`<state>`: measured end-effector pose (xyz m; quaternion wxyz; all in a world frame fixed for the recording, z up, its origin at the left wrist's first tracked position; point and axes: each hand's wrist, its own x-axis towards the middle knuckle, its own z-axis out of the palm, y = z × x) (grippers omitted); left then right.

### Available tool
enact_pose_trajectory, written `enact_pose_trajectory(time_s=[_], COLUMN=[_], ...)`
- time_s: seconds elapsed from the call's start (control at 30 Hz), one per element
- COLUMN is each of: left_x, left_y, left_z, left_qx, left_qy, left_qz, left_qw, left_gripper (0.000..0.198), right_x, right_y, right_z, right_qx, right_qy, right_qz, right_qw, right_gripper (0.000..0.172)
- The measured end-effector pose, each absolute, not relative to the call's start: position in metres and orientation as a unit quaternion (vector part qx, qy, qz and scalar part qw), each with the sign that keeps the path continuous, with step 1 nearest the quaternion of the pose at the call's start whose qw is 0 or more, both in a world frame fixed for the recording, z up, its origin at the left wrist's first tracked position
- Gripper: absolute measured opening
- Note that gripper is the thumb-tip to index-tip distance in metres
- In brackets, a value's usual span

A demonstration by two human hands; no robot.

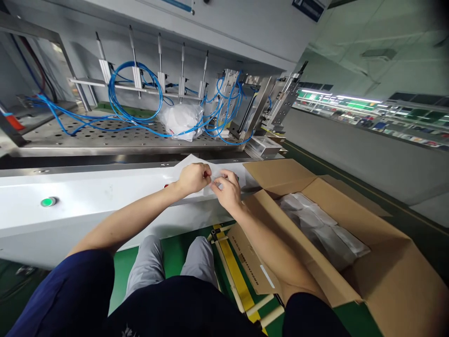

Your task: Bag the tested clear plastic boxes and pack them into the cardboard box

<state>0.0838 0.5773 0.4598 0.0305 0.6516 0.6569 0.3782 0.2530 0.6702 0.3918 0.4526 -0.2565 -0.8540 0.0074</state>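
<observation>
A thin, whitish, translucent plastic bag (186, 162) is between my hands, in front of the white machine panel. My left hand (194, 179) is closed on it, knuckles up and fingers curled into a pinch. Close beside it, my right hand (228, 191) pinches the bag's near right part between thumb and fingers. My fingers and the bag's folds hide whether anything is inside. Several similar white packets (322, 224) lie in the open cardboard box (277, 234) to my right.
Behind my hands, a perforated metal shelf (129, 150) bears coiled blue air hoses (111, 93) and a crumpled white plastic bag (182, 119). A green button (48, 201) is on the panel at left. Below the box stands a pipe frame (229, 274).
</observation>
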Motion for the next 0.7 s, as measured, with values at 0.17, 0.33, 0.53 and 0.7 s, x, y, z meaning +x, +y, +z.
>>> enact_pose_trajectory(time_s=[0.17,0.33,0.53,0.7], left_x=[0.101,0.117,0.119,0.121], left_y=[0.581,0.577,0.567,0.561], left_z=[0.464,0.459,0.454,0.457], left_qx=[0.666,0.674,0.669,0.673], left_qy=[0.625,0.584,0.579,0.588], left_qz=[0.401,0.433,0.447,0.435], left_qw=[0.076,0.129,0.13,0.108], left_gripper=[0.013,0.012,0.012,0.011], right_x=[0.248,0.246,0.246,0.244], right_y=[0.671,0.677,0.666,0.665], right_z=[0.38,0.363,0.348,0.339], right_qx=[-0.244,-0.233,-0.252,-0.276], right_qy=[-0.872,-0.873,-0.831,-0.835], right_qz=[-0.009,0.074,0.083,0.082], right_qw=[0.425,0.422,0.489,0.469], right_gripper=[0.006,0.018,0.022,0.021])
